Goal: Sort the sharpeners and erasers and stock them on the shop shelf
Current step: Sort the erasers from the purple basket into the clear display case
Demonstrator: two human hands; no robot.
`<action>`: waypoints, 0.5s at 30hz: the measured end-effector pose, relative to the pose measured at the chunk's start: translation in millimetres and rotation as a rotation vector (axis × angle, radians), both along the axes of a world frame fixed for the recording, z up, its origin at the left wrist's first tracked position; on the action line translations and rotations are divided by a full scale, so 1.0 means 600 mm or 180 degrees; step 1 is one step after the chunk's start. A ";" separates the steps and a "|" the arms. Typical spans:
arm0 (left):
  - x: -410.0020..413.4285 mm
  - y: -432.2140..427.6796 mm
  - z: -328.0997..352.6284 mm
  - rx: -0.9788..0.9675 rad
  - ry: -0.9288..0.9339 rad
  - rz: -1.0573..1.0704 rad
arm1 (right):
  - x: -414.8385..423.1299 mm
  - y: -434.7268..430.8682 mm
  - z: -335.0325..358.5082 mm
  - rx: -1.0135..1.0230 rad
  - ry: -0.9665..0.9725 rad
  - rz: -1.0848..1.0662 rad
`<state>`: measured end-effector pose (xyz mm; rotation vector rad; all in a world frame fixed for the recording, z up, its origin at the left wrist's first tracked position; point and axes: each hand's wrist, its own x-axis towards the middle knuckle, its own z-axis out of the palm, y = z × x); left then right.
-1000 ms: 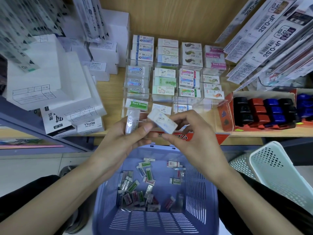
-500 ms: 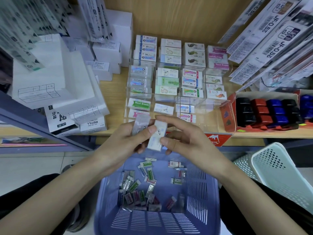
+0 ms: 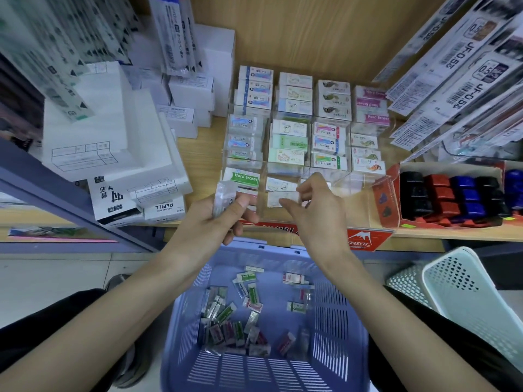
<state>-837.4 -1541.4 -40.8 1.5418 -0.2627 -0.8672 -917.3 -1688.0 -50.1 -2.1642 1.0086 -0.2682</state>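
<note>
The left hand point(image 3: 215, 222), at centre frame, is closed around a clear-wrapped eraser pack point(image 3: 225, 195). The right hand point(image 3: 317, 213) is loosely curled at a white eraser point(image 3: 278, 198) in the front row of the clear display case point(image 3: 359, 179). Whether that eraser is pinched or only touched cannot be told.

Colours among the stock
The slotted basket point(image 3: 331, 321) was lilac-blue; the sharpeners point(image 3: 452, 193) were black, red and blue; the Hard Eraser label point(image 3: 244, 178), green.
</note>
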 end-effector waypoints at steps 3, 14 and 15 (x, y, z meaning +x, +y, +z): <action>0.003 0.005 0.002 0.0003 0.0030 -0.0005 | 0.019 -0.006 -0.003 0.0073 0.0022 -0.0033; 0.003 0.020 0.025 -0.0061 0.0002 0.0077 | 0.052 -0.020 0.010 -0.1200 0.1468 0.1392; 0.003 0.021 0.026 -0.0065 -0.0008 0.0073 | 0.054 -0.017 0.010 -0.1308 0.1477 0.1432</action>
